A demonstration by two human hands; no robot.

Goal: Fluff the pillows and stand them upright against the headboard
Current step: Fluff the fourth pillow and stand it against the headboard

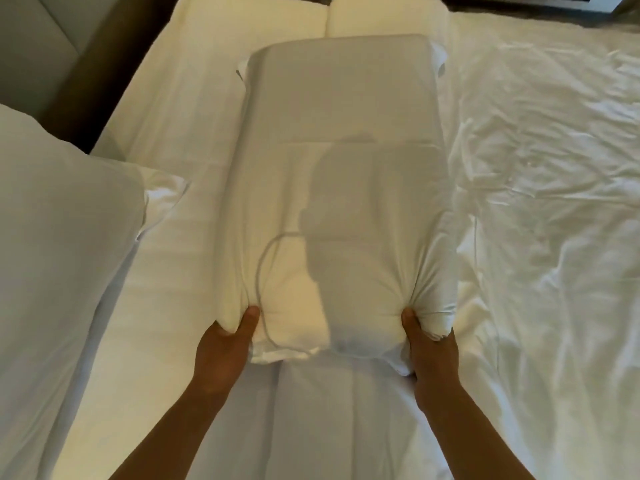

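Fingers of the left hand [221, 355] pinch the near-left corner of the pillow [339, 188]; the right hand [433, 355] bunches the near-right corner. It lies lengthwise at centre frame on the bed [554, 202], stretching away from both grips. Gripping mostly loose casing, the filling could slump or slip on lifting.

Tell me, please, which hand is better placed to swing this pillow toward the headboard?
Left, probably. Both hands grip the pillow's near corners, but the left hand is on the side where the headboard stands.
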